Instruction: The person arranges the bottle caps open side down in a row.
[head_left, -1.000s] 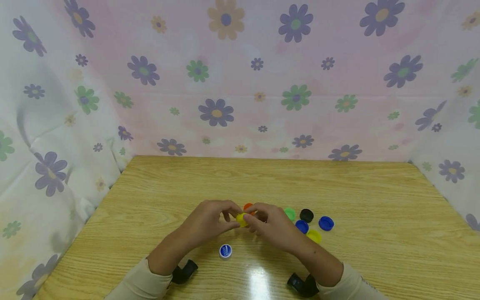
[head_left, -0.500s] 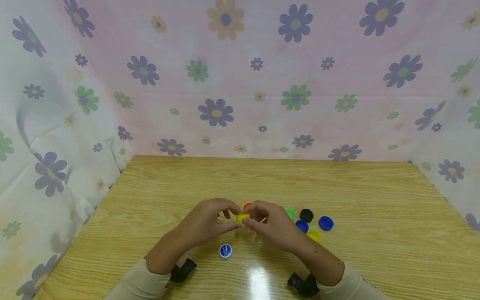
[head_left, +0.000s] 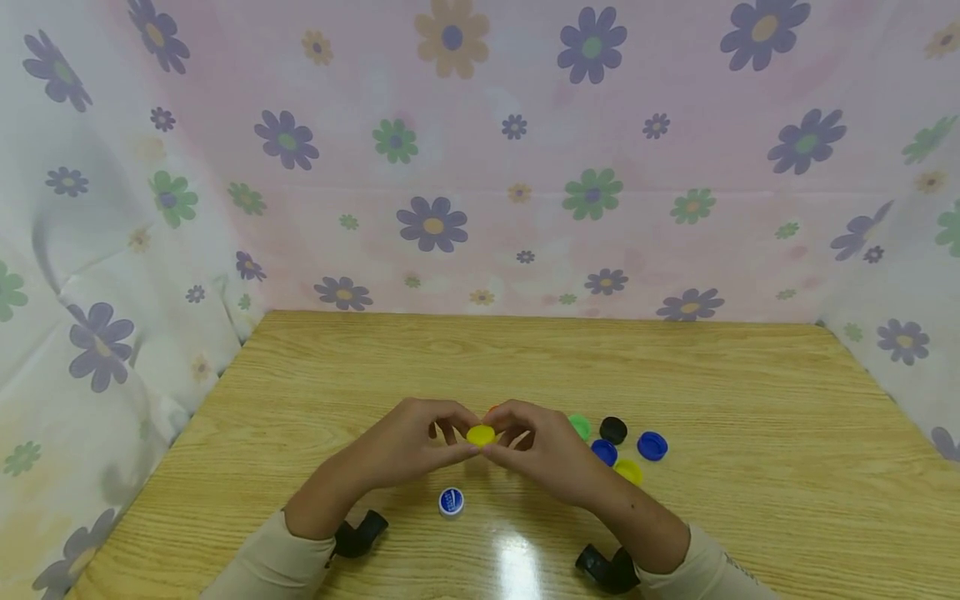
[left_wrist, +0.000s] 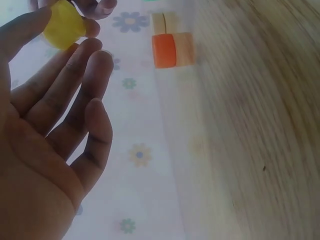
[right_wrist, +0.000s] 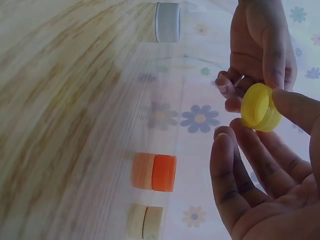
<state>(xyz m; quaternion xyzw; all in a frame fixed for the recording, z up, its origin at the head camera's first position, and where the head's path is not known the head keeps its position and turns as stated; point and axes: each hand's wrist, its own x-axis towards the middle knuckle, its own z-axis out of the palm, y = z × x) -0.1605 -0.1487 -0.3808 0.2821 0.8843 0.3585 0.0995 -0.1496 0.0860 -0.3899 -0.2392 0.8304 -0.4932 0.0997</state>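
Observation:
Raised over the table, a yellow bottle cap (head_left: 481,436) is pinched from both sides. My left hand (head_left: 412,435) grips one edge between thumb and forefinger. From the other side, the thumb and fingertips of my right hand (head_left: 546,450) hold it too. The right wrist view shows the hollow underside of the cap (right_wrist: 257,107). In the left wrist view the cap (left_wrist: 64,25) appears at the top, near the left hand's thumb. Just behind the hands stands an orange cap (right_wrist: 164,172), mostly hidden by the right hand in the head view.
A white cap with a blue printed top (head_left: 451,502) lies nearer the body. Right of the hands are a green cap (head_left: 580,427), a black cap (head_left: 613,431), two blue caps (head_left: 652,446) and another yellow cap (head_left: 627,473). Flowered cloth (head_left: 480,167) hangs behind the table.
The yellow cap has turned between the fingers, so its flat face now points up toward the head camera. It has shifted slightly left, and the left forearm has moved a little left.

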